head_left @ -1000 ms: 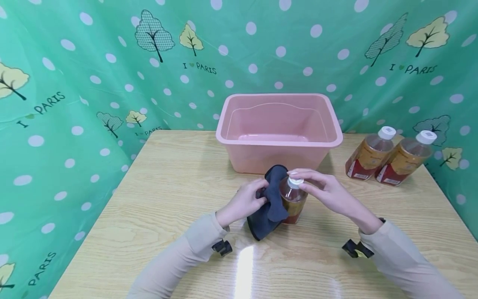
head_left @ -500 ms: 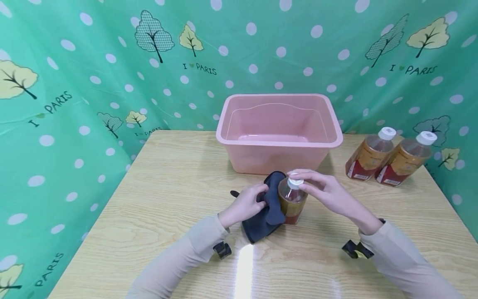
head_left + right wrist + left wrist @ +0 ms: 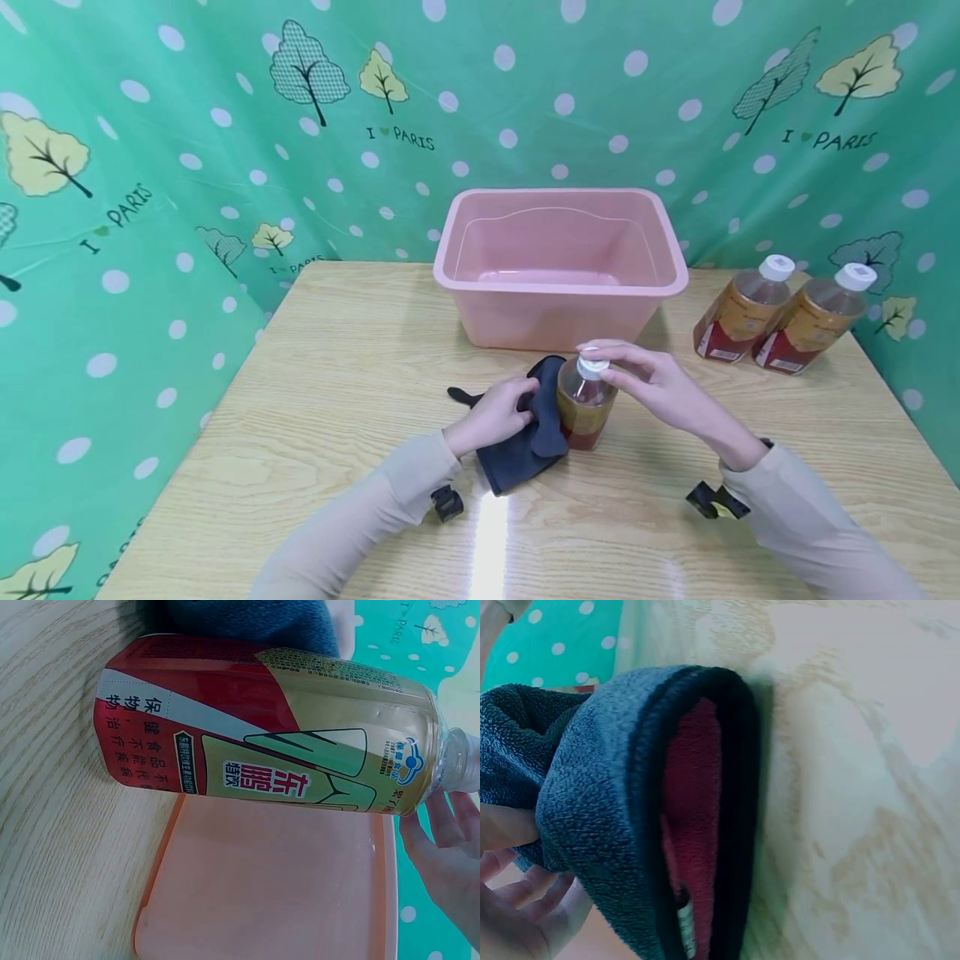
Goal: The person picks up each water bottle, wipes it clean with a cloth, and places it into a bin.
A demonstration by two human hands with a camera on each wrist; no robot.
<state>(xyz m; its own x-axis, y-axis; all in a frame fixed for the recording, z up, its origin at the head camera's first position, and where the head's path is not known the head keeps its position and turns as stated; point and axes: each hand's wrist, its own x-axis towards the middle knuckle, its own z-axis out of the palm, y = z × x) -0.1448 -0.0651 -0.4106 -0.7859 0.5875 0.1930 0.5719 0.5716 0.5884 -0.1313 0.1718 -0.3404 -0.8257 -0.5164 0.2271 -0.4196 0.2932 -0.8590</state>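
A capped drink bottle (image 3: 584,417) with a gold and red label stands upright near the table's middle. My right hand (image 3: 656,383) holds its white cap (image 3: 592,367) between thumb and fingers from above. Against the bottle's left side lies a dark blue cloth (image 3: 517,463), pinched in my left hand (image 3: 497,412). In the left wrist view the cloth (image 3: 592,795) is folded, with black edging and a red inner face; a small pale item inside is too unclear to name. The right wrist view has the bottle's label (image 3: 262,765) in full, with the fingers (image 3: 442,832) at its neck.
A pink plastic tub (image 3: 558,312) stands just behind the bottle, its inside bare. Two similar bottles, one (image 3: 742,312) beside the other (image 3: 813,321), stand at the back right of the wooden table (image 3: 337,358). A green dotted curtain (image 3: 495,108) hangs behind.
The cloth has slid down and left along the bottle, my left hand moving slightly with it. A narrow dark end now shows left of that hand. My right hand stays on the cap.
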